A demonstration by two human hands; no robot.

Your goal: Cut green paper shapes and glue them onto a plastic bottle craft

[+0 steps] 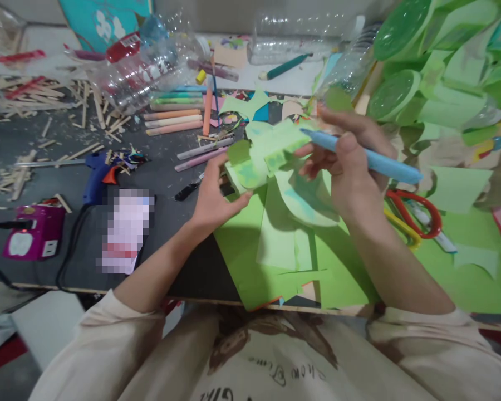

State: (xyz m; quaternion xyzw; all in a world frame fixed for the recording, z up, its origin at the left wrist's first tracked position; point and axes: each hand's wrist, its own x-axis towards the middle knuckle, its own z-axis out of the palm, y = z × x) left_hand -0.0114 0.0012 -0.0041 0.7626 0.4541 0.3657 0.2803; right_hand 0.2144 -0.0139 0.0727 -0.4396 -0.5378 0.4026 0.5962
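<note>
A light-blue marker (394, 166) is gripped in my right hand (354, 161), its tip pointing left over a pale green paper craft piece (271, 147). The craft piece has darker green and bluish patches. My left hand (219, 192) holds it by its left side, thumb in front; the other fingers are partly hidden behind it. A curved pale green paper part (309, 200) with blue streaks hangs below my right hand. Beneath lie bright green sheets (242, 239) and a paler strip of paper.
A blue glue gun (95, 175), a phone (127, 234) and a purple box (33, 231) with a cable lie left. Several markers (175, 117), wooden sticks (25, 92) and plastic bottles (144, 72) fill the back. Scissors (421, 214) and green paper scraps (455, 111) are right.
</note>
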